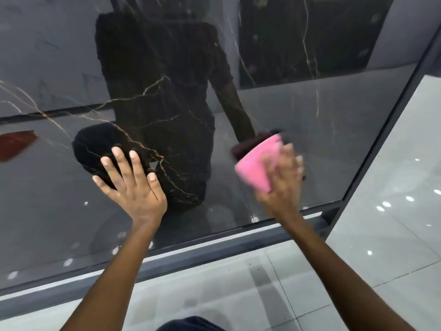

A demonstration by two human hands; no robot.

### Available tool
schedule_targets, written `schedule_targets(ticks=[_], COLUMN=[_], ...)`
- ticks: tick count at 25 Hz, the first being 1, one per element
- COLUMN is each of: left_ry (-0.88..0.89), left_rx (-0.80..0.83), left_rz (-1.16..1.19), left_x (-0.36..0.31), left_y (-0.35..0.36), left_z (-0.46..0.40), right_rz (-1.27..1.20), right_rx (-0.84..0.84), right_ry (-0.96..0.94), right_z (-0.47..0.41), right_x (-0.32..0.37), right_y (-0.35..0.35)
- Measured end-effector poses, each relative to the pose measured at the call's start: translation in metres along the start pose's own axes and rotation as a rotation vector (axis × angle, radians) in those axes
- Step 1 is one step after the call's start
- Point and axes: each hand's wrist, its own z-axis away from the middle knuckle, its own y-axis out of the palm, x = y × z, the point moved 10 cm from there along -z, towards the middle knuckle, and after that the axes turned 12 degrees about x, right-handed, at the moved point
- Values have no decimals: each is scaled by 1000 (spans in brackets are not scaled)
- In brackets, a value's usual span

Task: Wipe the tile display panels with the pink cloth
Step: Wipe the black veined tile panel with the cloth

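Cloth work sits on the right: the pink cloth [259, 162] lies pressed against the dark tile panel [181, 91] under the right hand [280, 174], fingers laid over its near corner, though blur hides whether they curl; most of the cloth juts up and left of that hand, close to the panel's lower right corner. Unwiped panel, I judge, stretches leftward toward the left hand [131, 181], which rests spread flat on the surface, holding nothing.

left hand [133, 185] flat on panel [310, 115] | right hand [281, 182] to its right, on cloth [257, 163] on panel
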Motion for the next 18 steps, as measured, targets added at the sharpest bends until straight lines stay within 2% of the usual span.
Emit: schedule_targets(ticks=[2,3,4,6,8,10,12,13,14,16,18], left_ry=[11,7,4,12,42,46,26,32,47,64,46], left_rx=[17,28,34,34,65,142,250,311,367,426,401], left_rz=[3,18,36,82,169,260,278,250,208,134,93], left_x=[-2,-3,-2,-2,0,3,7,6,5,4,5], left_y=[0,0,0,-3,-5,-4,4,11,18,36,47], left_z=[-2,-1,1,2,-3,0,26,47,69,99,105], right_rz=[-221,-305,-325,-195,68,379,461,428,362,117,-217], right_rx=[-219,-304,-344,-295,-65,223,392,409,396,266,163], right_ry=[399,443,375,21,-413,-760,-913,-897,-782,-355,201], right_z=[-46,-75,-103,-128,-83,11,77,89,86,67,70], right_x=[-42,-33,-5,75,141,148,110,85,56,-22,-100], right_y=[-50,-69,-81,-79,-21,56,94,95,86,52,32])
